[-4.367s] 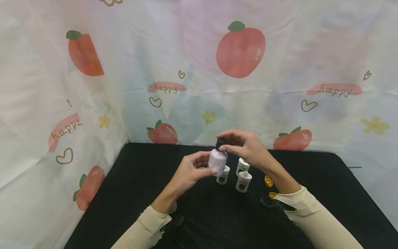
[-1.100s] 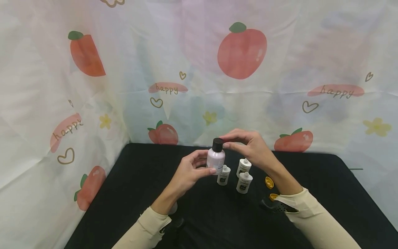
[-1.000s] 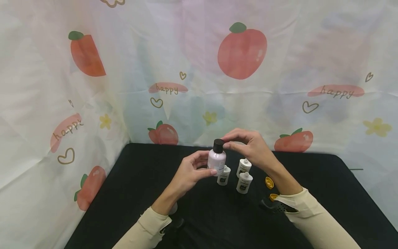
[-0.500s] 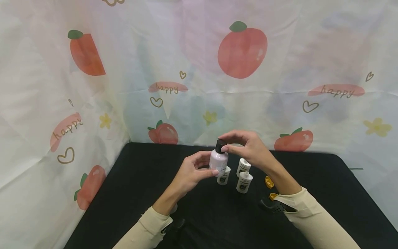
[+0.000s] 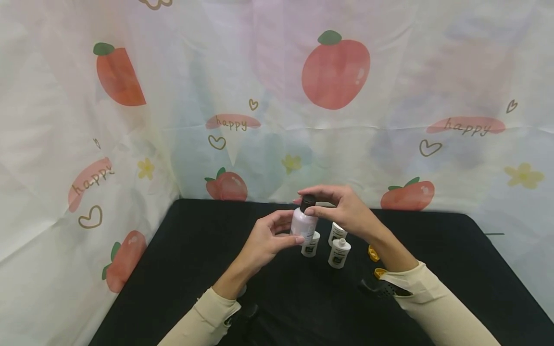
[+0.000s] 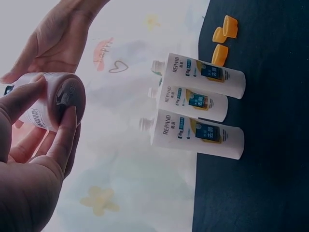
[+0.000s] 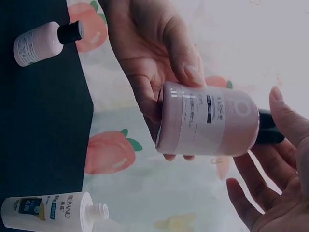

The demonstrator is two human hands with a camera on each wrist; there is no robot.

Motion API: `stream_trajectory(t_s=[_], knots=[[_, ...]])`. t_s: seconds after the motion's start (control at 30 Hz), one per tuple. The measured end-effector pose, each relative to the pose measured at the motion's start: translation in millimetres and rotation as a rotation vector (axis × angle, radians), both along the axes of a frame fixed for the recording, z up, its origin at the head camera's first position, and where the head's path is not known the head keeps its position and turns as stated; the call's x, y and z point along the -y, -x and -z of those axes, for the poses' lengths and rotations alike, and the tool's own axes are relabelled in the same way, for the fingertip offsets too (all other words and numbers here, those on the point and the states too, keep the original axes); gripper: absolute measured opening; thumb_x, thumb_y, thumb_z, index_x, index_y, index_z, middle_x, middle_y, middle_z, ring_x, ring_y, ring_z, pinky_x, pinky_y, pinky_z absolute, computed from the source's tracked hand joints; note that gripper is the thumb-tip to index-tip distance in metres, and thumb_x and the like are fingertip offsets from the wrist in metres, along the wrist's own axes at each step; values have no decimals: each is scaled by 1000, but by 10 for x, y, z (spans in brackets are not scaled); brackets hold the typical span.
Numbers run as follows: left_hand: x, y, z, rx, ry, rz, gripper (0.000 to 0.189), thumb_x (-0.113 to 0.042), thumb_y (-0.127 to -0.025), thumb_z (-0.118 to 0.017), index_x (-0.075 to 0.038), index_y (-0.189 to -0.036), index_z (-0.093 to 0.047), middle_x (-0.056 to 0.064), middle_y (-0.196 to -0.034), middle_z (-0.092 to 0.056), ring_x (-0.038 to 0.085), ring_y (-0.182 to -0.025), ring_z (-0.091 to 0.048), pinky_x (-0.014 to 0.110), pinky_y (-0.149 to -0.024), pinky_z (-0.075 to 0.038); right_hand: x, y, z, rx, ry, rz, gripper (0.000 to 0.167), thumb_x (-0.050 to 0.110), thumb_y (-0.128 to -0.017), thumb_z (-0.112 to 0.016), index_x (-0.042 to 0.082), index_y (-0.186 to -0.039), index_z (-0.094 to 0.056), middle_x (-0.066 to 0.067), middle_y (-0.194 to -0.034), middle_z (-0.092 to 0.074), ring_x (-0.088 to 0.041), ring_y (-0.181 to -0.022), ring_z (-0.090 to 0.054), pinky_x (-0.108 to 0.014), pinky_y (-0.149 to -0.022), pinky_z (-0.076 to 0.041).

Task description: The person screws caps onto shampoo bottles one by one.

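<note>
My left hand (image 5: 266, 235) grips the body of a pale pink bottle (image 5: 303, 223), lifted above the black table. Its label faces the right wrist view, where the bottle (image 7: 207, 121) lies sideways across the picture. At its top is a black cap (image 5: 308, 201). My right hand (image 5: 346, 209) holds this cap between thumb and fingers. The left wrist view shows the bottle's base (image 6: 67, 99), with left fingers wrapped about it. Behind and below the hands stand three white bottles (image 6: 198, 135) with bare, uncapped necks.
Several yellow caps (image 6: 230, 26) lie to the right of the white bottles, near my right wrist. A second pink bottle with a black cap (image 7: 38, 44) stands on the black tablecloth (image 5: 294, 298). A fruit-printed curtain (image 5: 268, 96) encloses the back and sides.
About a second ago the right fingers were just off the cap's right side; they have since closed round it. The bottle has shifted slightly right. White bottles stay put.
</note>
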State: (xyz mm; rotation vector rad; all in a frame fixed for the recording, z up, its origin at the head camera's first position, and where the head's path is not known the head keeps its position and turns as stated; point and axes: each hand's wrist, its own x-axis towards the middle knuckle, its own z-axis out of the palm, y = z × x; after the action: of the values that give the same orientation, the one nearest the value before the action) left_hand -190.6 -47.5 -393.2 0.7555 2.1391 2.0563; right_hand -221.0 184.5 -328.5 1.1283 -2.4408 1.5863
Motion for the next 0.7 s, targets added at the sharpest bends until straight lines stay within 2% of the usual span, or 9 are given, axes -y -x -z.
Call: stream_trajectory(t_s=[0.2, 0.33, 0.6, 0.7], knots=[[41, 14, -3, 7, -11, -15, 56, -7, -85, -82, -10, -136, -61, 8, -129, -67, 23, -119, -66, 41, -103, -52, -51, 13, 16, -27, -38, 46, 40, 15, -94, -75, 17, -133, -67, 1, -130, -68, -15, -125, -62, -29, -101, -52], [65, 18, -5, 15, -4, -24, 56, -7, -85, -82, -10, -136, -61, 8, -130, -67, 22, -119, -66, 42, -103, -52, -66, 18, 17, -23, -32, 56, 40, 15, -94, -75, 18, -133, -68, 0, -129, -68, -16, -124, -63, -30, -101, -52], [89, 9, -14, 23, -3, -18, 55, -8, -86, -82, -11, -136, -61, 8, -130, -67, 23, -119, -65, 43, -103, -52, -68, 20, 18, -46, -10, 109, 28, 12, -95, -73, 17, -123, -73, 1, -121, -72, -12, -119, -64, -45, -104, -50], [85, 6, -13, 17, 5, -10, 54, -9, -86, -82, -11, -136, -62, 8, -129, -67, 22, -118, -66, 44, -102, -53, -62, 23, 20, -61, 3, 120, 24, 10, -95, -72, 14, -119, -74, 0, -118, -72, -12, -117, -65, -45, -105, -49]])
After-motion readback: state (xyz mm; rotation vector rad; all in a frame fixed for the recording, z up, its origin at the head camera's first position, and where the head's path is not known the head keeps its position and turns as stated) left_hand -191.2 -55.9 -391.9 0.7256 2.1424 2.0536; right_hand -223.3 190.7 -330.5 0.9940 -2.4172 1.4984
